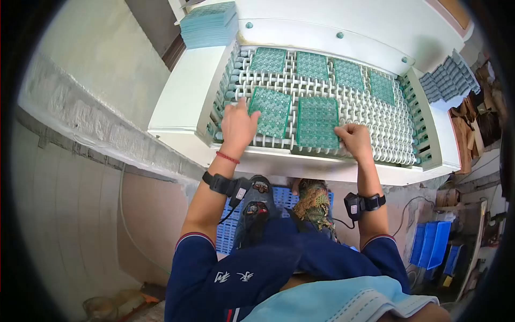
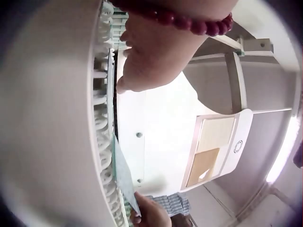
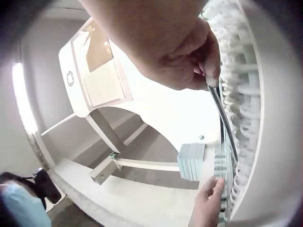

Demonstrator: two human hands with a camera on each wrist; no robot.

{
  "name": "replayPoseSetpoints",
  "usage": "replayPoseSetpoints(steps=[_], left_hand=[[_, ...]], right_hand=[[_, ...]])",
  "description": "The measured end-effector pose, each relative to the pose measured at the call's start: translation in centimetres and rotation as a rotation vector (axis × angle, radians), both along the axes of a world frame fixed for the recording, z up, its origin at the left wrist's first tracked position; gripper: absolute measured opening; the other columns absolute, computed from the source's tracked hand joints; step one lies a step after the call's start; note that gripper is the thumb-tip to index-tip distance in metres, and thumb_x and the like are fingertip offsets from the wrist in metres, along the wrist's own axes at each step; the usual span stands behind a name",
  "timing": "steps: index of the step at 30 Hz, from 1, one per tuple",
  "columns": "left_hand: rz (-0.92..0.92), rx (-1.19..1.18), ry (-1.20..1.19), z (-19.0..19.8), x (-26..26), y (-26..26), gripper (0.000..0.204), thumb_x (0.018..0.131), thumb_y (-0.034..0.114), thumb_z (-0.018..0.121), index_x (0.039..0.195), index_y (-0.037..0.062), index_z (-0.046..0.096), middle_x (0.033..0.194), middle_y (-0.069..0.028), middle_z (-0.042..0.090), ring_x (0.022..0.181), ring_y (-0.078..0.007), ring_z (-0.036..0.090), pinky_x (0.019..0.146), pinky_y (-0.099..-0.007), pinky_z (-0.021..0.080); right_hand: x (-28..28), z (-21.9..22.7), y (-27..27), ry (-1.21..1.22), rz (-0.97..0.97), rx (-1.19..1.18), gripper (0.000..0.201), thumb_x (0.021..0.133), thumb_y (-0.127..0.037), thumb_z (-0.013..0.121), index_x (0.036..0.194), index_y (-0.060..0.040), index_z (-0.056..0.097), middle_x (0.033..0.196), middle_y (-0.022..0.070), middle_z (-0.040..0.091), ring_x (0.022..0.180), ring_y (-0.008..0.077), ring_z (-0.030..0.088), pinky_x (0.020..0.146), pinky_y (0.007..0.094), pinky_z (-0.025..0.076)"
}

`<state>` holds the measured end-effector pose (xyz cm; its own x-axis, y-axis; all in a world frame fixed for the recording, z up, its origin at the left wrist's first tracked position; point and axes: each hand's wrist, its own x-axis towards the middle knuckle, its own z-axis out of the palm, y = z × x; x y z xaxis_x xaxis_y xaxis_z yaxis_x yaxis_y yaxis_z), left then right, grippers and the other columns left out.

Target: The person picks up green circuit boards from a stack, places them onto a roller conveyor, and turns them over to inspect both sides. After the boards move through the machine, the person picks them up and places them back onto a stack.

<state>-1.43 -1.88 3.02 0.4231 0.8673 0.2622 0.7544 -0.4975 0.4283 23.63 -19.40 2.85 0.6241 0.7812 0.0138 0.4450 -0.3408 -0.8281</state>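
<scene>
Green circuit boards lie on the white rollers (image 1: 375, 126) of a conveyor. My right hand (image 1: 357, 140) pinches the right edge of one front board (image 1: 317, 122) between thumb and fingers. In the right wrist view that board (image 3: 222, 113) is seen edge-on, tilted, one end at the fingertips and the other down at the rollers. My left hand (image 1: 238, 126) is over the rollers at the left edge of the other front board (image 1: 271, 112). Its fingers point forward, with the thumb right at that board's edge.
Several more boards (image 1: 312, 65) lie in a row farther back on the rollers. A stack of boards (image 1: 209, 24) stands at the back left, and grey ridged trays (image 1: 449, 78) at the right end. A white front rail (image 1: 300, 163) borders the conveyor. Blue bins (image 1: 431, 244) stand low at right.
</scene>
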Motion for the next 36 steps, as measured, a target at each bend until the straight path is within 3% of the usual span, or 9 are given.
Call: replayPoseSetpoints(steps=[3,4,14,17,21,25,29,32,36], left_hand=[[-0.265,0.456,-0.068,-1.5,0.0,-1.2,0.055,0.078,0.036,0.067,0.12,0.002,0.053,0.116,-0.0208,0.056,0.113,-0.0364,0.048,0.093,-0.0438,0.04],[-0.411,0.321,0.005,-2.4,0.2,-1.9,0.054,0.081,0.04,0.063,0.121,0.0036,0.054,0.127,-0.0224,0.049,0.118,-0.0377,0.046,0.099,-0.0475,0.034],[-0.363,0.321,0.166,-2.0,2.0,-1.8,0.055,0.087,0.044,0.054,0.123,0.0029,0.053,0.129,-0.0234,0.048,0.122,-0.0396,0.042,0.101,-0.054,0.03],[-0.389,0.338,0.157,-0.6,3.0,-2.6,0.055,0.087,0.043,0.055,0.123,0.0012,0.052,0.129,-0.024,0.048,0.122,-0.0402,0.042,0.101,-0.0542,0.03],[-0.44,0.35,0.129,0.1,4.5,-3.4,0.054,0.087,0.04,0.056,0.123,-0.0006,0.051,0.129,-0.0242,0.047,0.123,-0.0405,0.04,0.102,-0.0541,0.029],[-0.558,0.273,0.128,0.3,7.2,-4.4,0.053,0.087,0.036,0.057,0.125,-0.0004,0.049,0.131,-0.0238,0.045,0.126,-0.0394,0.037,0.105,-0.0495,0.027],[-0.857,0.237,0.173,-0.7,11.8,-5.2,0.063,0.09,0.045,0.047,0.135,0.0036,0.038,0.143,-0.0209,0.03,0.135,-0.0349,0.024,0.11,-0.0453,0.021],[-0.945,0.166,0.397,-1.3,14.4,-6.2,0.07,0.091,0.054,0.04,0.141,0.0062,0.03,0.147,-0.0185,0.024,0.138,-0.0329,0.018,0.112,-0.0433,0.018],[-0.858,0.169,0.442,-1.1,14.1,-6.0,0.076,0.089,0.061,0.036,0.142,0.0069,0.026,0.147,-0.0192,0.023,0.137,-0.033,0.019,0.112,-0.043,0.018]], right_hand=[[2.4,0.6,-1.4,-0.062,-0.04,-0.042,0.03,0.08,-0.022,0.067,0.066,0.0039,0.064,0.051,0.0067,0.057,0.044,0.0101,0.054,0.043,0.0273,0.042],[3.5,0.4,-2.3,-0.032,-0.071,-0.044,0.029,0.08,-0.022,0.067,0.065,0.0031,0.064,0.05,0.0059,0.056,0.043,0.0096,0.052,0.042,0.0266,0.041],[5.7,-1.0,-3.1,0.463,-0.064,0.048,0.025,0.086,-0.021,0.063,0.071,-0.0012,0.059,0.059,0.0007,0.05,0.043,0.0074,0.045,0.038,0.0213,0.038],[5.0,-1.3,-2.1,0.733,-0.056,0.286,0.025,0.087,-0.021,0.062,0.072,-0.0011,0.06,0.058,0.0012,0.05,0.042,0.0081,0.046,0.038,0.0217,0.039],[4.1,-0.2,-1.5,0.244,-0.069,0.071,0.025,0.086,-0.02,0.063,0.076,0.0026,0.063,0.058,0.0024,0.053,0.043,0.009,0.048,0.039,0.0226,0.04],[6.8,1.0,-3.9,0.242,-0.16,0.214,0.024,0.086,-0.022,0.063,0.075,-0.0005,0.064,0.057,-0.002,0.05,0.043,0.0062,0.044,0.038,0.0198,0.037],[11.0,0.3,-6.6,0.305,-0.229,0.215,0.023,0.085,-0.023,0.064,0.082,0.0,0.066,0.057,-0.0032,0.049,0.045,0.0055,0.042,0.04,0.0199,0.036],[12.1,-0.4,-6.4,0.259,-0.244,0.213,0.024,0.085,-0.023,0.065,0.081,-0.0001,0.066,0.056,-0.0037,0.047,0.044,0.006,0.041,0.041,0.0205,0.035],[12.8,-0.5,-5.2,0.072,-0.196,0.108,0.025,0.083,-0.022,0.064,0.084,0.003,0.068,0.056,0.0003,0.053,0.046,0.0091,0.045,0.045,0.0253,0.039]])
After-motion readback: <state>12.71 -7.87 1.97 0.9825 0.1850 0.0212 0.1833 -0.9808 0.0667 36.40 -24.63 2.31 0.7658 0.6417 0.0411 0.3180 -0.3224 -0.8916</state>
